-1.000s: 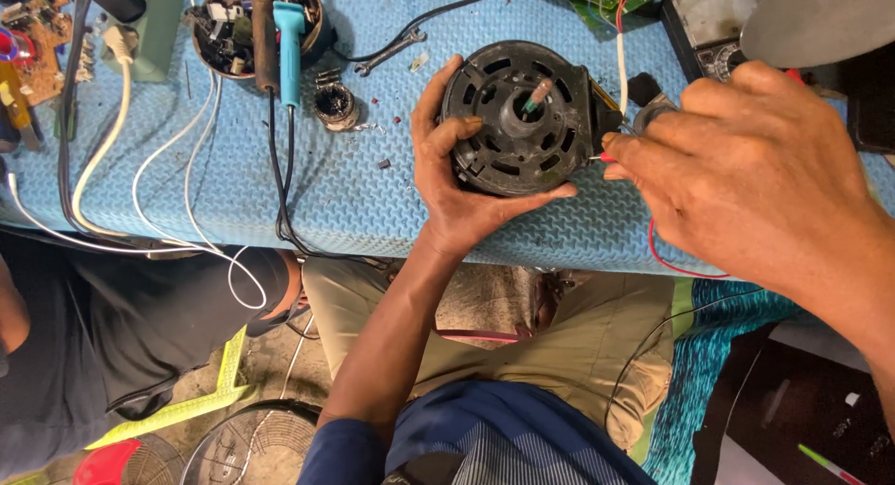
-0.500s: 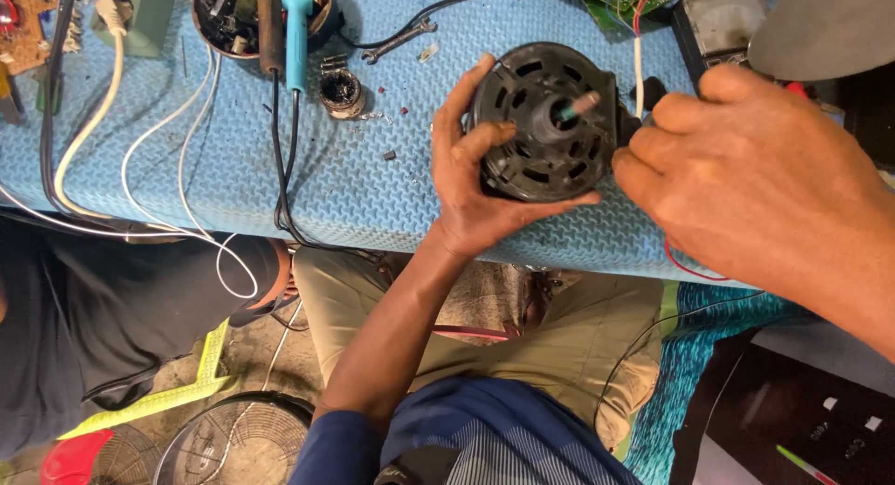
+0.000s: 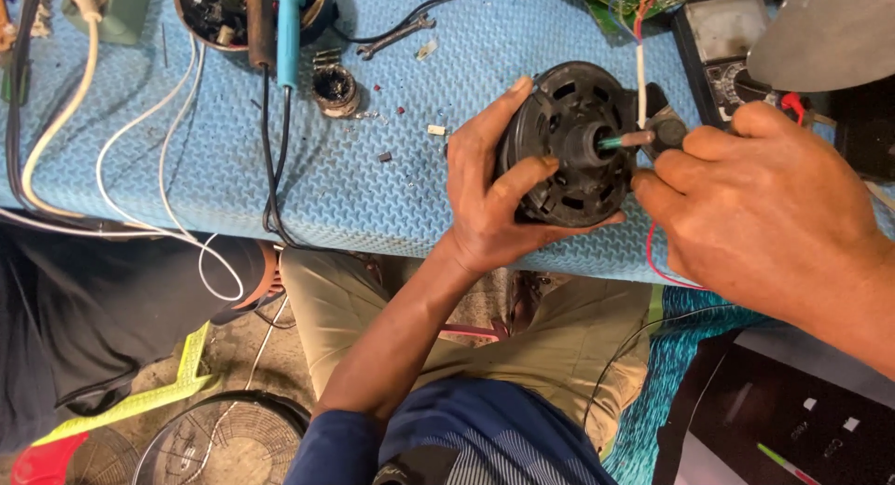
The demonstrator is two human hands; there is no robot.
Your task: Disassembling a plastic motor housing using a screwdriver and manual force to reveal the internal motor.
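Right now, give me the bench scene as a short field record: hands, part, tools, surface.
left hand: left hand wraps the black fan motor from its left side, thumb across the front face
right hand: right hand at the motor's right edge, fingers pinched near the shaft; what they pinch is hidden
motor: round, vented black housing, shaft pointing toward the camera
wires: white wire and red wire run by the motor
tools: blue-handled soldering iron, small spanner
surface: blue textured mat

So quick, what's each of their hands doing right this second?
Left hand: closed around the round black motor, holding it on the blue mat.
Right hand: fingers pinched at the motor's side by its wires; what it grips cannot be told.
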